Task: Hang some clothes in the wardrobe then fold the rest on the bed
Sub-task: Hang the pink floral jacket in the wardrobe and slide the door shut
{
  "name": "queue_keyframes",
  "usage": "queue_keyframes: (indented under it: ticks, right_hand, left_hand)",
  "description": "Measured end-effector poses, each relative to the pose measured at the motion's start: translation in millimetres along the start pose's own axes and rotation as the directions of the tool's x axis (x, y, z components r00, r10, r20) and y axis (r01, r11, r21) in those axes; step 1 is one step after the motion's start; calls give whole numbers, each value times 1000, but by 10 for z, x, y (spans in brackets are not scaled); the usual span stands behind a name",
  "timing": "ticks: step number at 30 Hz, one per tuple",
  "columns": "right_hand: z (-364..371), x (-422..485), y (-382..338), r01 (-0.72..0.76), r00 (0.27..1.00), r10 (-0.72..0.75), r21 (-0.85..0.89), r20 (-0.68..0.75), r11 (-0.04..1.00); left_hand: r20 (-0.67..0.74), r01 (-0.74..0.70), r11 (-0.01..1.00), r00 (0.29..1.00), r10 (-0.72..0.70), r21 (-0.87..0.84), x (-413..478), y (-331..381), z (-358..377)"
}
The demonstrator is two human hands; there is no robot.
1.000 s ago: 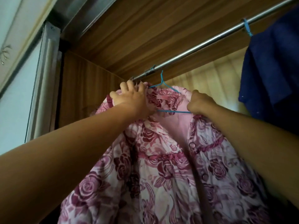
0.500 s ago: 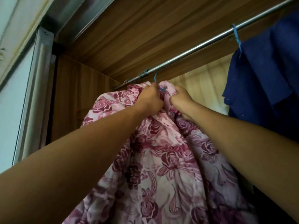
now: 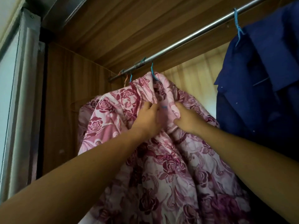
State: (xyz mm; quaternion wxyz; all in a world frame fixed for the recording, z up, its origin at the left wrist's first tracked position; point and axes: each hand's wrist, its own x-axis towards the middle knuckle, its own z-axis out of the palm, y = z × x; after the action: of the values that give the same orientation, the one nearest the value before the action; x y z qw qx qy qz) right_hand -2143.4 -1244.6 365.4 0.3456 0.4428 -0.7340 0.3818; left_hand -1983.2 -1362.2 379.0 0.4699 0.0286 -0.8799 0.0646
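Floral dress [image 3: 169, 167] under rail [image 3: 194, 36]; left grip [image 3: 148, 120], right grip [image 3: 186, 120] clench its upper fabric.

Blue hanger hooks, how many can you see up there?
3. The right hook above the navy garment; the middle hook atop the floral garment; the left hook beside an orange hook. More may hide behind clothes.

Light dim, warm. Brightest area is the back panel [image 3: 199, 81], in pale patches. Rail [image 3: 191, 39] shows a soft sheen along its length. Left corner [image 3: 43, 75] lies in deep shadow. Dress [image 3: 169, 167] print looks smeared; forearms [image 3: 72, 183] soft. Door frame [image 3: 24, 94] bows at the edge.
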Motion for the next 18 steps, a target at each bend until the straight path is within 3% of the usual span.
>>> queue_keyframes:
  ticks: [7,11,14,18]
  right_hand:
    - [105,-757,167,34,968,-11,-87,252,996]
    - [246,-1303,56,33,990,-49,118,134,993]
    - [273,-1670,-15,69,997,-70,30,41,997]
    - [193,-2198,71,-73,949,95,-84,301,994]
  left_hand:
    - [109,-53,997,993,46,63,-562,-36,140]
    - [282,-29,998,959,14,48,-1023,131,348]
    - [367,19,999,929,-35,47,-1386,235,436]
    - [463,86,996,882,-90,30,-1988,347,464]
